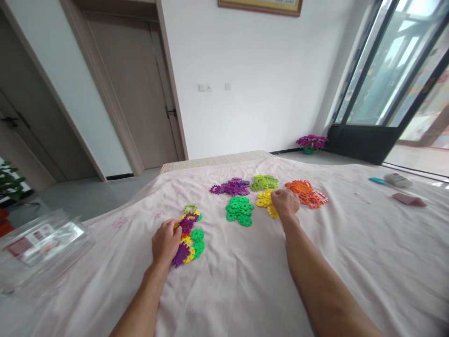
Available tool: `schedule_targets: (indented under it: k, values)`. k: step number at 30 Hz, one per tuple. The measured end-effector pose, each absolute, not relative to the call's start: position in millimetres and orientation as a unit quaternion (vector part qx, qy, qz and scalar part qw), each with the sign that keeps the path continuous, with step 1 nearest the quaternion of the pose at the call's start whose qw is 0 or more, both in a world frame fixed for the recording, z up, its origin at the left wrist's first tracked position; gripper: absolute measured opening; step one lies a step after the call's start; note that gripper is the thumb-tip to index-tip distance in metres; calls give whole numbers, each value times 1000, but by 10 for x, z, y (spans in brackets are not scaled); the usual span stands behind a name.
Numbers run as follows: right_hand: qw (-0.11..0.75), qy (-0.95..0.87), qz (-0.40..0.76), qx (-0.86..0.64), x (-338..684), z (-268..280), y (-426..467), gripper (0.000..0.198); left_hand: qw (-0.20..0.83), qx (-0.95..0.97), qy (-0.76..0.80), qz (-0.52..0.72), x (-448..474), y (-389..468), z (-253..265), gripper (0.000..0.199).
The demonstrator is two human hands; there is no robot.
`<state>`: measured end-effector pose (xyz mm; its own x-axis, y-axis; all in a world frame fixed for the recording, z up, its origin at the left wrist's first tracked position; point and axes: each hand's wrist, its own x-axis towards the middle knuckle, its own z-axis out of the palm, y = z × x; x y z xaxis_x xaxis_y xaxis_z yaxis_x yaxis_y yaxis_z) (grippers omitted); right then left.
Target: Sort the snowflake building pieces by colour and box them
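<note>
Right hand [286,202] seemingly places yellow pieces [264,198]; left hand [166,241] touches mixed pieces [186,240], needing separation next; either grip's closure I cannot tell.

Rumpled pale-pink cloth [242,285]; on it, separate bright plastic piles [240,208]; a mixed heap [198,249]; clear packaging [45,248]

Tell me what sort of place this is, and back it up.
Probably a room in a home: a brown door with a handle, a framed picture on the wall, and potted purple flowers on the floor.
</note>
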<state>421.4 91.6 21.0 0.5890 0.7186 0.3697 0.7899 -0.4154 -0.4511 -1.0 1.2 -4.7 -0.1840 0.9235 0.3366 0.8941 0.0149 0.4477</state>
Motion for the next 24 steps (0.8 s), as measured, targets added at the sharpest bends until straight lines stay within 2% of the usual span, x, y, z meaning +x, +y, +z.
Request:
schedule_targets:
  k: [11, 16, 21, 24]
  values:
    - [303, -439, -38, -845, 4272, 42, 944, 35, 26, 640, 707, 300, -23, 15, -63, 30]
    - [354, -437, -72, -824, 4193, 127, 916, 35, 27, 639, 707, 302, -12, 6, -49, 28]
    - [421, -550, -79, -717, 3769, 235, 918, 30, 23, 639, 705, 308, -8, 1, -48, 28]
    - [414, -686, -45, -596, 3299, 246, 844, 27, 23, 640, 704, 306, -12, 9, -60, 29]
